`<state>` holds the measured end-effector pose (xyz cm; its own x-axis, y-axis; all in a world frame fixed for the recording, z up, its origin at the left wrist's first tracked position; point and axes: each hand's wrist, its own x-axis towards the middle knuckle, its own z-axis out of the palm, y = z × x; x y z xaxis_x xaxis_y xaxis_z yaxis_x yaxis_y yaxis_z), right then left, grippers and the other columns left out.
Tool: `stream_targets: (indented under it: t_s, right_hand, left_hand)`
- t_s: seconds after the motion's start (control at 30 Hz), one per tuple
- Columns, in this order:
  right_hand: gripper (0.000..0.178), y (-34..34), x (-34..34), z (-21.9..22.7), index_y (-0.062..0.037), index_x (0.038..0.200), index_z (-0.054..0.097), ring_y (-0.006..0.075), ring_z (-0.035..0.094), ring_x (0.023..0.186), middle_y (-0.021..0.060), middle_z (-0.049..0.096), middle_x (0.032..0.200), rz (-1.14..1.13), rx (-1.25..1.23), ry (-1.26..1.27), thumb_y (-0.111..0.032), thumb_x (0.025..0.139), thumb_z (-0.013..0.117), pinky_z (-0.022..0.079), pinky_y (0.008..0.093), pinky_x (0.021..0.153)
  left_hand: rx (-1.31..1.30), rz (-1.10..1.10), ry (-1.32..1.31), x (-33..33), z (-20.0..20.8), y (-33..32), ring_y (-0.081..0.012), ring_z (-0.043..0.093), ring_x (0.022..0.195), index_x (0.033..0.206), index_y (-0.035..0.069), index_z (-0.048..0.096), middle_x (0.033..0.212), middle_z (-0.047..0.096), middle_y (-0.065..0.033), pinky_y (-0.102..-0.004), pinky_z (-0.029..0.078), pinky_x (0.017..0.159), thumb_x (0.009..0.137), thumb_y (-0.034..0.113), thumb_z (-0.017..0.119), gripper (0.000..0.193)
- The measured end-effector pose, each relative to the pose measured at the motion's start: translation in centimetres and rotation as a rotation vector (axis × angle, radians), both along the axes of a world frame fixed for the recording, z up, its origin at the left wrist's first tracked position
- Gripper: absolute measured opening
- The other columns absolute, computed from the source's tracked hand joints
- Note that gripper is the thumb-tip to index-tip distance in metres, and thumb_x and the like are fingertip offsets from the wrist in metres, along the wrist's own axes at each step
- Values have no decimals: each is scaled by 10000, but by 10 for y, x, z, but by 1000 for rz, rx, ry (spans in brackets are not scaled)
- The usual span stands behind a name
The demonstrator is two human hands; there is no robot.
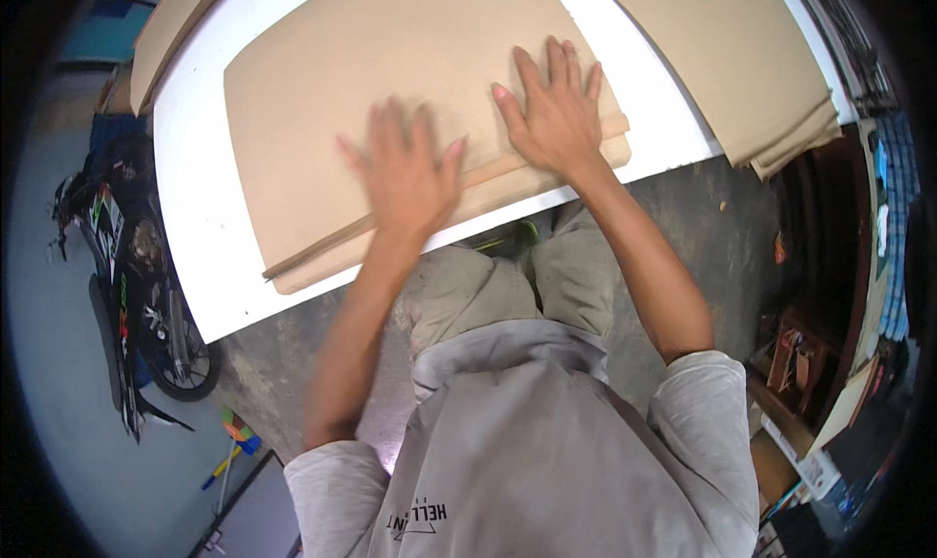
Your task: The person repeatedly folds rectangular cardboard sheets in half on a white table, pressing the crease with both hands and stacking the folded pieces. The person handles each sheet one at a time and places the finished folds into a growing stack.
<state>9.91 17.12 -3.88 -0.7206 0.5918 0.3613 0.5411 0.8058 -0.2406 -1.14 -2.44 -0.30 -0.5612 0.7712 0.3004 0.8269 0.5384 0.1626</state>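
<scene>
A large sheet of brown paper [322, 119] lies on the white tabletop [190, 168] in front of me. Along its near edge runs a folded strip [322, 251], with a paler margin sticking out below it. My left hand [405, 182], smeared by motion, is over the sheet near that strip with its fingers spread. Farther to the right, my right hand [558, 119] rests flat on the paper, fingers apart and heel close to the strip. Neither hand grips anything.
More brown paper [732, 51] is stacked at the table's right, its corners hanging over the edge. Another brown piece [176, 31] stands at the far left. A motorcycle [137, 275] is parked left of the table. Dark shelves [810, 353] with assorted items line the right side.
</scene>
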Motion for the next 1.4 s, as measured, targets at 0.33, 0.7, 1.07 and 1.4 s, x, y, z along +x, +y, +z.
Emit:
stream_targets:
  t_s: [0.33,0.7,1.07,1.4]
  right_hand:
    - [752,-17,-4,37,-97,1627,468,456,299,1600,296,362,1689,-99,117,-421,-628,1099,398,133,778,1242]
    - [715,-88,-61,20,-131,1619,481,487,238,1611,328,329,1692,203,-28,-152,-607,1086,447,123,769,1239]
    - [727,-89,-56,23,-64,1536,549,472,323,1575,309,433,1626,204,-195,-11,-607,1053,521,138,747,1254]
    - [615,-60,-30,35,-6,1406,635,425,509,1419,268,603,1436,335,-578,482,-502,1044,594,187,721,1245]
  left_hand:
    - [66,172,-48,-101,-10,-138,-501,352,1533,1501,19,549,1569,469,-319,-788,55,1234,1060,578,540,712]
    - [27,140,42,-122,11,-192,-494,389,1494,1421,34,611,1491,514,-325,-766,80,1235,1052,517,575,608]
    - [-284,205,279,-124,13,-187,-444,340,1547,1513,81,559,1598,453,-258,-740,45,1272,1087,424,546,547]
    - [-136,54,-134,1,-2,-12,-502,212,1614,1652,90,405,1714,276,-325,-726,81,1271,1102,407,502,643]
